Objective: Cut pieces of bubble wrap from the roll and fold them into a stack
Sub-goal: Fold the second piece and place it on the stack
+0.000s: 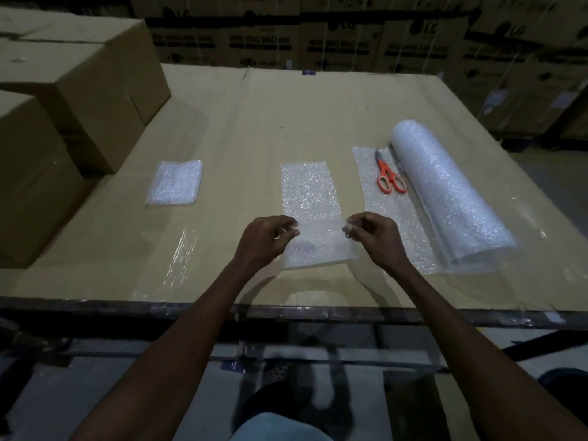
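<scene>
A cut piece of bubble wrap lies on the cardboard-covered table in front of me. Its near end is lifted and folded over. My left hand pinches the left corner of that lifted edge. My right hand pinches the right corner. The bubble wrap roll lies to the right, with its loose end spread flat beside it. Orange-handled scissors rest on that flat end. A stack of folded pieces sits to the left.
Large cardboard boxes stand on the table's left side. Printed cartons line the wall behind. The table's dark front edge runs across below my hands. Clear tape glints on the cardboard at the near left.
</scene>
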### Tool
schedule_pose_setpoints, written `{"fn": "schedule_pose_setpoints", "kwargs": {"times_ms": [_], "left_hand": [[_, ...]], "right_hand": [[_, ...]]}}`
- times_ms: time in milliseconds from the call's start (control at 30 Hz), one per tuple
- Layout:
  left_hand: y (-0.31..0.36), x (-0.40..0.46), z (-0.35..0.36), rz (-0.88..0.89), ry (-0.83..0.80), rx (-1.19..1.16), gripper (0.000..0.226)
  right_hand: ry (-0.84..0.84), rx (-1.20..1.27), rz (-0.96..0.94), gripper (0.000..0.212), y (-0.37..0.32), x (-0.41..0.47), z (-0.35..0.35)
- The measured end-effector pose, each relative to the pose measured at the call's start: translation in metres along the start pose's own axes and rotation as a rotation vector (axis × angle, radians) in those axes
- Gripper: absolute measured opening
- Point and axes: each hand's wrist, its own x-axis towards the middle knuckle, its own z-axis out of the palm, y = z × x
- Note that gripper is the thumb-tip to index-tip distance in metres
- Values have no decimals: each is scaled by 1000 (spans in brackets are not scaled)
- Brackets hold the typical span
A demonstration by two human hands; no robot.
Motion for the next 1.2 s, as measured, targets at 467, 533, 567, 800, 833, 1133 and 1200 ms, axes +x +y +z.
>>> {"fn": "schedule_pose_setpoints", "kwargs": {"times_ms": [467, 533, 567, 800, 833, 1133, 1200], "left_hand": [[-90, 108, 53, -165, -273, 300, 76], [-98, 118, 56, -148, -358, 346, 77], [-101, 123, 57, -136, -400, 372, 75], [-125, 146, 81, -122, -634, 501, 82], [-126, 147, 84, -117, -641, 491, 88], [-146, 137, 96, 57, -486, 537, 73], [-145, 135, 95, 58, -460, 545, 70]], "right_hand": [[57, 167, 289, 11, 42, 226, 48], [55, 134, 303, 12, 51, 247, 55], [47, 114, 303, 13, 56, 255, 59], [104, -69, 368, 11, 82, 285, 80], [148, -156, 367, 26, 79, 284, 82], [-365, -686, -69, 56, 78, 231, 109], [-456, -796, -93, 63, 88, 232, 113]]}}
